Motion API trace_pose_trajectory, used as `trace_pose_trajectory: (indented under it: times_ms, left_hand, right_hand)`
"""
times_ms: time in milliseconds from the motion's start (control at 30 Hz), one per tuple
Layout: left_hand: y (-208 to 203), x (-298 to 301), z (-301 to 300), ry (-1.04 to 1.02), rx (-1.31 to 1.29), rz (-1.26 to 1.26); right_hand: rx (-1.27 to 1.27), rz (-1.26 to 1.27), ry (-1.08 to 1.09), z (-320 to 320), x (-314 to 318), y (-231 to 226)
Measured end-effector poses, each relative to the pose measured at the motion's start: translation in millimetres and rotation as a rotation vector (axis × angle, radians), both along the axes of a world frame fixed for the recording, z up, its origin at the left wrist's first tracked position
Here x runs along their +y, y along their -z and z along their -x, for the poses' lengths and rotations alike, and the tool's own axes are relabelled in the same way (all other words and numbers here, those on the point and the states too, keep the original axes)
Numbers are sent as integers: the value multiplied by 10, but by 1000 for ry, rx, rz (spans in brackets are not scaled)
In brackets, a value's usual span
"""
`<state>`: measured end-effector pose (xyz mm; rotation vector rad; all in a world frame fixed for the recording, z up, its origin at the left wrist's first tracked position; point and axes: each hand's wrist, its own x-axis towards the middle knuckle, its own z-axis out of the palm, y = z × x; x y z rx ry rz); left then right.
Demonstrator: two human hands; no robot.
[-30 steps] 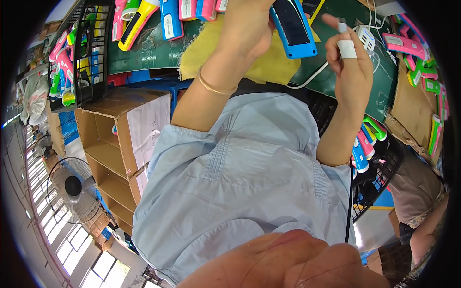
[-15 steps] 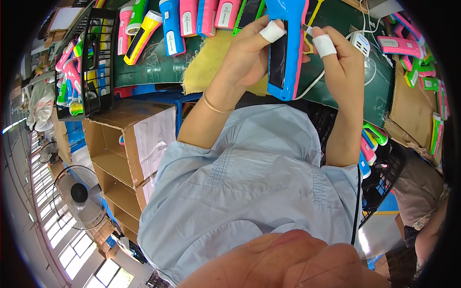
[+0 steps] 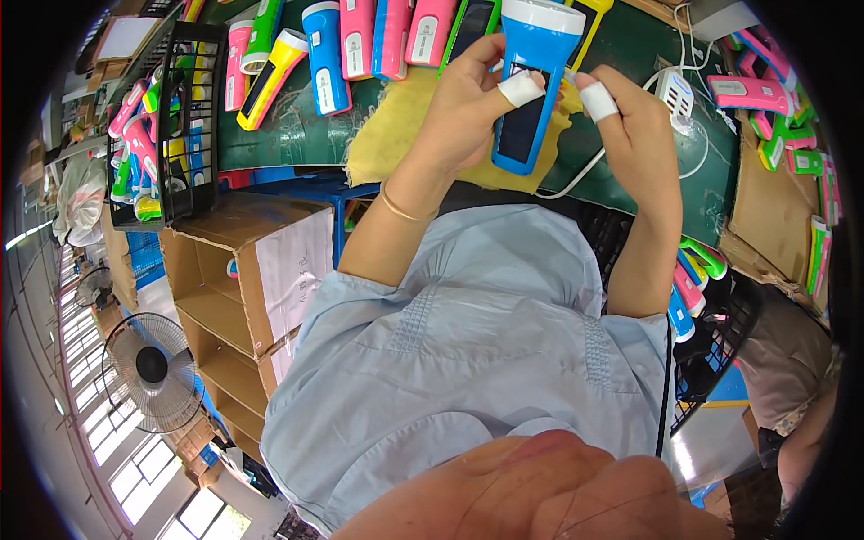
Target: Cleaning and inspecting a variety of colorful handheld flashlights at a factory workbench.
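Observation:
My left hand [image 3: 459,108] is closed around a blue flashlight [image 3: 544,49] with a white rim at its head and a dark panel on its body. The head points away from me, and my taped thumb presses on the panel. At the flashlight's right side, my right hand [image 3: 637,130] pinches the plug end of a white charging cable [image 3: 589,166] between taped thumb and fingers. Whether the plug sits in the flashlight cannot be made out. Below them lies a yellow cloth [image 3: 387,135] on the green tabletop [image 3: 621,189].
Several colourful flashlights, among them a yellow one [image 3: 270,81], line the table's far side. A white charging hub [image 3: 675,94] stands at right, beside a cardboard box [image 3: 769,211] of flashlights. Black baskets flank me left [image 3: 166,202] and right [image 3: 720,360]. Cardboard shelves [image 3: 211,297] stand at left.
The flashlight has tilted, bringing its white-rimmed head into view. My right hand has brought the plug, whose metal tip showed before, close against the flashlight's side.

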<state>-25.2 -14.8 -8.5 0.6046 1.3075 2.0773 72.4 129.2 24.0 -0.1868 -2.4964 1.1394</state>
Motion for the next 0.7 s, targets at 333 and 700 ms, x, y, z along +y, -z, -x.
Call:
trace_pose_trajectory:
  times_ms: [333, 700]
  left_hand:
    - [-63, 80, -56, -50, 10, 37]
    - [-12, 22, 231, 94, -356, -354]
  right_hand:
    - [71, -80, 103, 53, -43, 123]
    - [154, 234, 432, -438, 200, 179]
